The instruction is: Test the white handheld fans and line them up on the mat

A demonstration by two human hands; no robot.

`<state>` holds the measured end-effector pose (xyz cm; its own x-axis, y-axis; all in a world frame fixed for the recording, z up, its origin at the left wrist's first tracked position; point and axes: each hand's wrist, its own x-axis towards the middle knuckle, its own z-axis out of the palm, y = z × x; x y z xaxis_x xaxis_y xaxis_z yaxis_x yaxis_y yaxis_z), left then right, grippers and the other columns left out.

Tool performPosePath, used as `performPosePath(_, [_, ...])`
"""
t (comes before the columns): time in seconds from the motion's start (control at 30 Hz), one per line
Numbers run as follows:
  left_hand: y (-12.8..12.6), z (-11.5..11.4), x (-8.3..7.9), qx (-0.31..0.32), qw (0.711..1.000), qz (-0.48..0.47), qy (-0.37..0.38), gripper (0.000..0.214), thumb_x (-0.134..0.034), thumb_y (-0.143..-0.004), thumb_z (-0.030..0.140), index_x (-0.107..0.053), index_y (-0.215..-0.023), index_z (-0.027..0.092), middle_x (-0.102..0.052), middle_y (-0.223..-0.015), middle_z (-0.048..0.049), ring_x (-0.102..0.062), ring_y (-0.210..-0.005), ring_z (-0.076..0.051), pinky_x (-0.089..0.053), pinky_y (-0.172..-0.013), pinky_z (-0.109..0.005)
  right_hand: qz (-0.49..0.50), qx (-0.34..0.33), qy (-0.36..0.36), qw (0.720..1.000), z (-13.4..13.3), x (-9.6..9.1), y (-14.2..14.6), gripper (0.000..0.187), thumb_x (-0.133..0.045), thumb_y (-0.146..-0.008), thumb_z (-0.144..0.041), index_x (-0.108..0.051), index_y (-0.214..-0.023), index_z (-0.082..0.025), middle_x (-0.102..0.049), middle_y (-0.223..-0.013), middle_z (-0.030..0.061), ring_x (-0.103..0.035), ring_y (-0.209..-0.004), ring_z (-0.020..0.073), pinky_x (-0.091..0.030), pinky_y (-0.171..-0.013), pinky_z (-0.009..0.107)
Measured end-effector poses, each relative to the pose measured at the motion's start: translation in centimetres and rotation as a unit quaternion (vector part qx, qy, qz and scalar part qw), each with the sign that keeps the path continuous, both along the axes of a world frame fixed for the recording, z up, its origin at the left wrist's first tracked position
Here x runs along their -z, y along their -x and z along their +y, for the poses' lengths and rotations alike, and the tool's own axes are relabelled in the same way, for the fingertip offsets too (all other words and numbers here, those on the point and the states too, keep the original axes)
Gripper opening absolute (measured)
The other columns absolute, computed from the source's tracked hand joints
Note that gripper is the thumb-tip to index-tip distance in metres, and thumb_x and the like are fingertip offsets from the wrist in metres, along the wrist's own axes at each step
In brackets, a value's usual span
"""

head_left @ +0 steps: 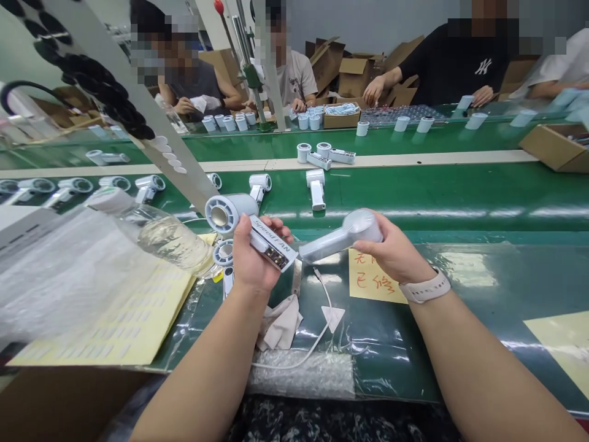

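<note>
My left hand [254, 261] is closed round the handle of a pale blue handheld fan [239, 220] marked "Speed FAN", its round head pointing up and left. My right hand [391, 250] grips the head of a second pale fan [340, 237], whose handle points left toward the first one. Both fans are held just above the near edge of the green bench [460, 288]. A third fan [225, 261] lies under my left hand. A watch sits on my right wrist.
Several more fans lie on the green conveyor [414, 190]. A clear bottle [156, 230], yellow sheets [129, 319], a cloth [280, 325], a white cable [317, 341] and bubble wrap [304, 374] lie near me. Other people work across the belt beside cardboard boxes [552, 147].
</note>
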<state>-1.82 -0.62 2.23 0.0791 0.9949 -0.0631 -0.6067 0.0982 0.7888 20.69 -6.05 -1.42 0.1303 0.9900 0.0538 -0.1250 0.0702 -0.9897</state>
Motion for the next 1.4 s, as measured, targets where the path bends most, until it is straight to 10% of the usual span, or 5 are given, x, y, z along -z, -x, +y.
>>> performPosePath(0.83, [-1.1, 0.1, -0.5, 0.048, 0.994, 0.030, 0.095, 0.026, -0.066, -0.076, 0.038, -0.059, -0.070, 0.014, -0.051, -0.058, 0.0010, -0.048, -0.049, -0.009, -0.044, -0.046, -0.021, -0.066, 0.137, 0.081, 0.985, 0.6, 0.3, 0.3, 0.067, -0.082, -0.068, -0.044, -0.046, -0.120, -0.021, -0.061, -0.099, 0.0077, -0.063, -0.075, 0.0224, -0.055, -0.066, 0.042])
performPosePath(1.07, [-2.3, -0.3, -1.7, 0.027, 0.987, 0.047, 0.153, 0.025, -0.046, -0.086, 0.030, -0.060, -0.074, 0.013, -0.057, -0.063, -0.0034, -0.057, -0.055, -0.013, -0.055, -0.052, -0.024, -0.185, 0.229, -0.216, 0.931, 0.0, -0.7, 0.8, 0.060, -0.081, -0.066, -0.052, -0.048, -0.109, -0.027, -0.060, -0.105, 0.0045, -0.062, -0.093, 0.0247, -0.053, -0.080, 0.040])
performPosePath(1.23, [-3.4, -0.1, -2.4, -0.018, 0.976, 0.112, 0.183, 0.014, -0.050, -0.079, 0.013, -0.063, -0.074, 0.018, -0.062, -0.059, -0.0010, -0.062, -0.056, -0.014, -0.060, -0.051, -0.020, -0.165, 0.156, -0.057, 0.972, 1.9, 0.6, 0.6, 0.074, -0.084, -0.066, -0.038, -0.041, -0.125, -0.025, -0.063, -0.115, 0.0077, -0.065, -0.099, 0.0265, -0.055, -0.088, 0.043])
performPosePath(1.4, [-2.8, 1.2, -0.9, 0.031, 0.983, 0.125, 0.130, 0.023, -0.064, -0.061, 0.003, -0.067, -0.074, 0.023, -0.069, -0.063, 0.0024, -0.066, -0.057, -0.015, -0.062, -0.049, -0.018, 0.008, -0.011, 0.073, 0.997, 3.1, 2.2, 1.1, 0.064, -0.093, -0.054, -0.037, -0.050, -0.099, -0.023, -0.065, -0.102, 0.0054, -0.066, -0.097, 0.0254, -0.059, -0.084, 0.041])
